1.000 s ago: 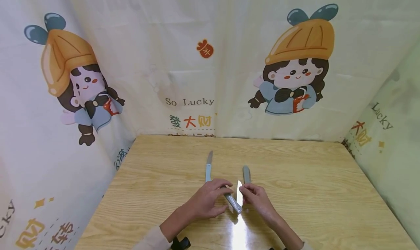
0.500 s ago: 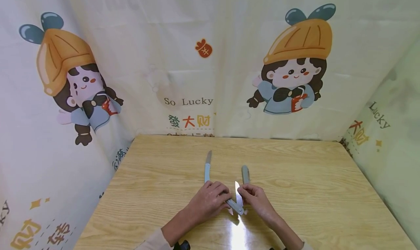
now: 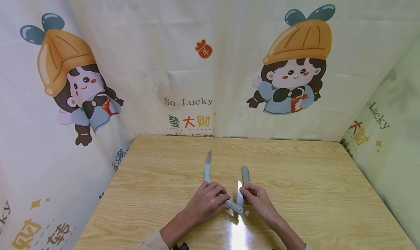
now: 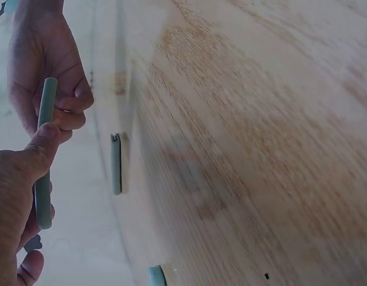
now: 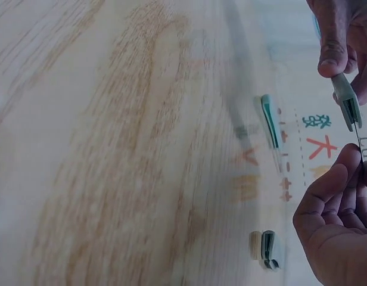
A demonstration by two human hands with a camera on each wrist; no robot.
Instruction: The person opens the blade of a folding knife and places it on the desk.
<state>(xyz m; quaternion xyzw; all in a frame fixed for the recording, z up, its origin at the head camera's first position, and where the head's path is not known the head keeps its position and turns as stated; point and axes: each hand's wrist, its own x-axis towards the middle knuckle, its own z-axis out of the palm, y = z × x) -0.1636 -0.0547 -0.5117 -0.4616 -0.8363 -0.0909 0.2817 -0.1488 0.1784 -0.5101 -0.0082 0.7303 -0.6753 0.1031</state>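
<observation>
Above the table, my left hand (image 3: pixel 206 202) grips the grey-green handle (image 3: pixel 233 206) of a folding knife. My right hand (image 3: pixel 259 200) pinches its shiny blade (image 3: pixel 240 197) near the tip. Blade and handle form a V, with the pivot toward me. In the right wrist view the handle's slot (image 5: pixel 349 108) shows, and the blade appears as a thin edge running to my right fingertips. A light-blue folding knife (image 3: pixel 207 171) lies unfolded beyond my left hand, its lower end hidden. Behind my right hand lies a folded grey-green knife (image 3: pixel 245 173), partly covered by that hand.
The wood-grain table (image 3: pixel 302 177) reaches back to a printed cloth curtain (image 3: pixel 229 78), which also hangs along both sides. Bright light reflects off the tabletop (image 3: pixel 238 235) just in front of the hands.
My left hand's fingers, spread at first, have closed round the handle, and the hand has turned slightly. The right hand keeps its pinch on the blade almost in place. The two lying knives stay put.
</observation>
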